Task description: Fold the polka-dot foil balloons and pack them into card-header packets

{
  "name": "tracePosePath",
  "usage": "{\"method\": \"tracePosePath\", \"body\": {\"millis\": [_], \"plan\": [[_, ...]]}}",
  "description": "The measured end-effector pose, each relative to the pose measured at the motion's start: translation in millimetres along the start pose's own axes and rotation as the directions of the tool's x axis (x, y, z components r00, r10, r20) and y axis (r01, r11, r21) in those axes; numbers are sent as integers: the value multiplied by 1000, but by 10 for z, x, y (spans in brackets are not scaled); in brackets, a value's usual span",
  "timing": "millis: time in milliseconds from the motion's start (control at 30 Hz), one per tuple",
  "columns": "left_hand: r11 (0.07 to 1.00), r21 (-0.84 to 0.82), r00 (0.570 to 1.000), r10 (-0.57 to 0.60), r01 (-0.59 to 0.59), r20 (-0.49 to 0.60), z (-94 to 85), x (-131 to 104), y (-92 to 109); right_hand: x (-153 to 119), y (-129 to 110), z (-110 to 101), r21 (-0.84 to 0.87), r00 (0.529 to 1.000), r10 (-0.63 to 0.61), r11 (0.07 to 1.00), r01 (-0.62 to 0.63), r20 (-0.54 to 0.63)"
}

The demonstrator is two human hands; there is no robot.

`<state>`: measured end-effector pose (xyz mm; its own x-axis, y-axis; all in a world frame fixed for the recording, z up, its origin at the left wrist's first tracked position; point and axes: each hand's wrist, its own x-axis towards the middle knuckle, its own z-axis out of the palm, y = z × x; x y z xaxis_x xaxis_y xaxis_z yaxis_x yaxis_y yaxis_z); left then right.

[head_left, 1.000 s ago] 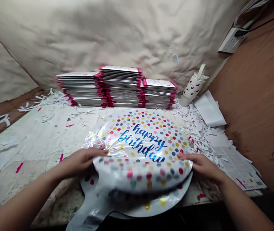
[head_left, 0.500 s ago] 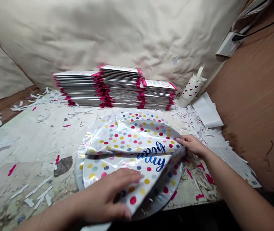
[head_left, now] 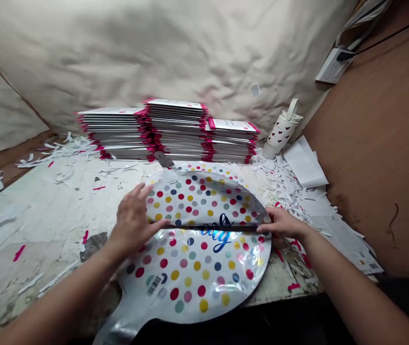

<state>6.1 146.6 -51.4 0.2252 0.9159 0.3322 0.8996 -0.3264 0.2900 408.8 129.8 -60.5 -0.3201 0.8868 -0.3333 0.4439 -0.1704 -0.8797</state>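
A flat foil balloon [head_left: 197, 268] with coloured dots and blue lettering lies at the front of the table, its far part folded over along a crosswise crease. Its tail hangs toward the lower left, near a small barcode. My left hand [head_left: 134, 215] rests on the left end of the fold, fingers spread. At the right end of the crease, my right hand [head_left: 278, 223] pinches the balloon's edge between thumb and fingers. More dotted foil shows behind the folded part, with a grey tab at its upper left.
Three stacks of pink-edged cards [head_left: 177, 129] stand along the back. A white tumbler with hearts [head_left: 281, 134] is to their right, beside white papers [head_left: 307, 163]. Paper scraps litter the table [head_left: 46, 201]. A power socket [head_left: 335, 65] is at the upper right.
My left hand has moved up and back to the left end of the crease. The balloon's near part now lies spread flat, showing its barcode and tail. My right hand still grips the right edge.
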Motion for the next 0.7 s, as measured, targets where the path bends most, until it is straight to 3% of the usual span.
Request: {"method": "tracePosePath", "body": {"millis": [33, 133, 267, 300, 367, 400, 467, 533, 567, 633, 700], "plan": [[993, -31, 988, -111, 115, 108, -28, 50, -124, -23, 14, -9, -20, 1000, -7, 1000, 8, 7], [921, -159, 867, -260, 355, 426, -153, 158, -423, -69, 70, -28, -45, 999, -42, 998, 42, -3], [736, -338, 708, -262, 586, 657, -268, 235, -548, -38, 155, 3, 50, 996, 5, 999, -1, -89], [717, -331, 675, -258, 613, 691, -278, 251, -550, -17, 168, 14, 73, 994, 25, 997, -17, -104], [753, -230, 651, -324, 617, 687, -270, 273, -534, 33, 176, 33, 108, 991, 57, 993, -44, -124], [791, -151, 670, -380, 592, 638, -253, 272, -507, 61, 172, 41, 121, 988, 73, 991, -57, -138], [886, 31, 809, -436, 462, 394, -187, 224, -390, 113, 153, 59, 125, 979, 103, 989, -81, -177], [945, 174, 943, -302, 277, 140, -78, 107, -177, 157, 136, 87, 97, 966, 124, 990, -104, -228], [962, 216, 981, -185, 167, 66, -10, 27, -47, 175, 133, 105, 73, 958, 131, 991, -116, -255], [983, 167, 987, 44, -70, 155, 134, -144, 213, 202, 136, 135, 11, 941, 137, 990, -140, -308], [969, 64, 918, 203, -238, 340, 262, -283, 408, 227, 143, 129, -63, 922, 134, 984, -168, -362]]}}
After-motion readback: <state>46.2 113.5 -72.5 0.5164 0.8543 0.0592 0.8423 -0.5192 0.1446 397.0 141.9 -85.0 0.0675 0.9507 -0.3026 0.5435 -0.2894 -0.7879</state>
